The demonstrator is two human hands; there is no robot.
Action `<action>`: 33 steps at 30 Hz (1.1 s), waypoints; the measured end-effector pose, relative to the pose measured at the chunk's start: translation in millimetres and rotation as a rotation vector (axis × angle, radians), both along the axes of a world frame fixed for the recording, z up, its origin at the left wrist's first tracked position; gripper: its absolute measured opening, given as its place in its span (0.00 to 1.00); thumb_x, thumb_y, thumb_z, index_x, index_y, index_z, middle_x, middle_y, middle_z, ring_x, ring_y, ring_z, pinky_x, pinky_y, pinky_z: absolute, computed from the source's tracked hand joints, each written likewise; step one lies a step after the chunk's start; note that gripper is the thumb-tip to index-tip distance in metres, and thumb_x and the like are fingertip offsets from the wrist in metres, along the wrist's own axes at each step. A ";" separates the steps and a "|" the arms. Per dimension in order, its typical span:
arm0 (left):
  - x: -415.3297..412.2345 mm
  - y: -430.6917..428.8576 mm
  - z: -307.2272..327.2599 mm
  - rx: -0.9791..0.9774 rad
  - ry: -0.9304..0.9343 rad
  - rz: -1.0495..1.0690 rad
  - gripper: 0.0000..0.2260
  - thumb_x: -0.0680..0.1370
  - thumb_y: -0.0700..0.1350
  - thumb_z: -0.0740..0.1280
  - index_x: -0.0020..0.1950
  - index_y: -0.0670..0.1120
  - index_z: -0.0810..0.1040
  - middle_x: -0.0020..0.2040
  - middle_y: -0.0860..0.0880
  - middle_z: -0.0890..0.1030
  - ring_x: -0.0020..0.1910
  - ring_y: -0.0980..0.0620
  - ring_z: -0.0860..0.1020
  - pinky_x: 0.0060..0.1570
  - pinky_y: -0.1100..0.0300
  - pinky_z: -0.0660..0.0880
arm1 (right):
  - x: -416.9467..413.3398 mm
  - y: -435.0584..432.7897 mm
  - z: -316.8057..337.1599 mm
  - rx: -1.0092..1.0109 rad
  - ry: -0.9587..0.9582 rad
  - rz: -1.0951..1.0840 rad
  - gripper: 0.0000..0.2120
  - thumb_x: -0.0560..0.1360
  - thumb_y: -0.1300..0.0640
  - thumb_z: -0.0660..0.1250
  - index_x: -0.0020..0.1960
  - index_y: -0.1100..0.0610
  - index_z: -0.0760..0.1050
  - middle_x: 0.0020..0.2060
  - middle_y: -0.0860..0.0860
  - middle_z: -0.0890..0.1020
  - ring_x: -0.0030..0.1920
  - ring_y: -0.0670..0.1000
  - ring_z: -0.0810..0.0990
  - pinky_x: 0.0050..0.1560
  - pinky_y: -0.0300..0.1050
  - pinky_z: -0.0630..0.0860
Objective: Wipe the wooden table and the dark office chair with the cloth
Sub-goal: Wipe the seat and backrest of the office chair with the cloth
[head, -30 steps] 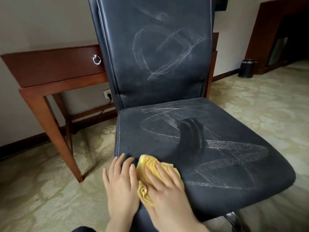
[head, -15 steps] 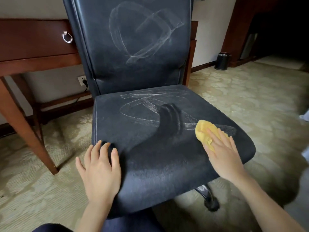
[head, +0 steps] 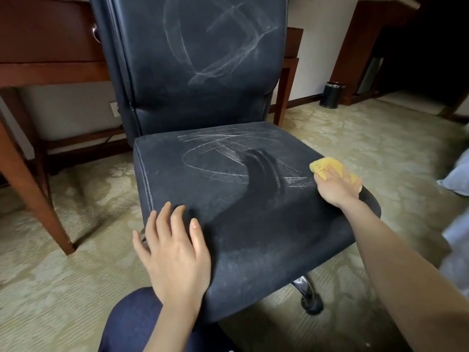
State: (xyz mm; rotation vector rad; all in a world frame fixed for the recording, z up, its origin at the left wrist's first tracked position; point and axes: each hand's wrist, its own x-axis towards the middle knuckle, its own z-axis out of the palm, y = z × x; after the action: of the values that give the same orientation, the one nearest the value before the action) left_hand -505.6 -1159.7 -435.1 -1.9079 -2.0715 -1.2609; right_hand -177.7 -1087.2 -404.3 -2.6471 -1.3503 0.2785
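The dark office chair [head: 253,224] carries pale smeared streaks on its seat and back. The right hand [head: 335,185] presses a yellow cloth [head: 327,164] at the seat's right edge. The left hand [head: 175,245] lies flat on its front-left corner. A wooden desk [head: 50,72] stands behind the chair.

- Worn on the head, wide-angle, aimed forward and down from above and behind the left hand [head: 175,250].
- Close: left hand nearest, right hand [head: 335,186] farther ahead, desk [head: 50,72] beyond both.
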 end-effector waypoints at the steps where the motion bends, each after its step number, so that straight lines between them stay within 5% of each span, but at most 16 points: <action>1: 1.2 -0.2 -0.1 0.005 -0.008 -0.001 0.21 0.78 0.52 0.52 0.61 0.43 0.76 0.65 0.43 0.75 0.67 0.41 0.69 0.68 0.38 0.57 | -10.3 1.6 1.3 0.001 -0.019 0.048 0.24 0.82 0.42 0.44 0.77 0.44 0.52 0.78 0.44 0.49 0.77 0.52 0.41 0.73 0.60 0.35; 5: -4.1 1.0 -2.1 0.008 -0.044 0.006 0.21 0.78 0.52 0.51 0.61 0.43 0.75 0.65 0.43 0.75 0.67 0.41 0.70 0.68 0.39 0.56 | -81.2 -1.1 4.1 0.080 -0.078 0.316 0.22 0.82 0.45 0.44 0.76 0.41 0.55 0.77 0.45 0.54 0.76 0.52 0.49 0.73 0.61 0.39; 9: -16.4 4.9 -0.5 0.000 -0.062 0.005 0.21 0.78 0.52 0.50 0.60 0.43 0.76 0.62 0.45 0.76 0.64 0.42 0.71 0.69 0.39 0.55 | -150.9 -28.6 1.3 0.228 -0.224 0.578 0.18 0.79 0.47 0.45 0.66 0.41 0.64 0.70 0.42 0.62 0.73 0.50 0.58 0.68 0.61 0.58; 14: -34.0 15.4 1.8 -0.014 -0.053 -0.013 0.22 0.78 0.53 0.50 0.60 0.42 0.76 0.59 0.43 0.76 0.62 0.41 0.71 0.69 0.40 0.56 | -208.2 -88.4 -21.6 0.269 -0.166 0.702 0.24 0.80 0.43 0.46 0.75 0.39 0.56 0.76 0.44 0.57 0.77 0.52 0.49 0.74 0.62 0.45; 19: -49.6 27.1 5.8 -0.021 0.009 -0.046 0.23 0.77 0.52 0.51 0.59 0.39 0.76 0.58 0.39 0.76 0.61 0.38 0.71 0.64 0.38 0.63 | -192.4 -122.2 -37.2 0.385 -0.217 0.776 0.25 0.77 0.49 0.52 0.74 0.41 0.62 0.72 0.46 0.67 0.74 0.53 0.61 0.72 0.58 0.54; 28: -64.9 43.7 5.5 0.009 0.032 -0.033 0.19 0.77 0.50 0.54 0.58 0.39 0.77 0.57 0.38 0.77 0.60 0.36 0.71 0.64 0.38 0.62 | -84.6 -123.8 -58.3 0.463 -0.225 0.473 0.22 0.82 0.48 0.47 0.76 0.43 0.55 0.73 0.49 0.66 0.74 0.57 0.61 0.72 0.63 0.57; 33: -67.1 46.2 4.5 0.005 0.022 -0.041 0.20 0.77 0.50 0.54 0.59 0.40 0.76 0.57 0.37 0.77 0.60 0.36 0.71 0.63 0.37 0.63 | -40.9 -128.0 -61.7 0.660 -0.023 0.060 0.23 0.81 0.54 0.57 0.75 0.55 0.61 0.73 0.54 0.65 0.74 0.58 0.58 0.74 0.62 0.54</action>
State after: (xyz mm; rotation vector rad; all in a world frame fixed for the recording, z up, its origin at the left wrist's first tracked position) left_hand -572.6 -1113.5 -430.6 -1.9629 -2.0274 -1.2463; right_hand -218.6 -1215.3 -466.0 -2.0650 -1.2509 -0.1702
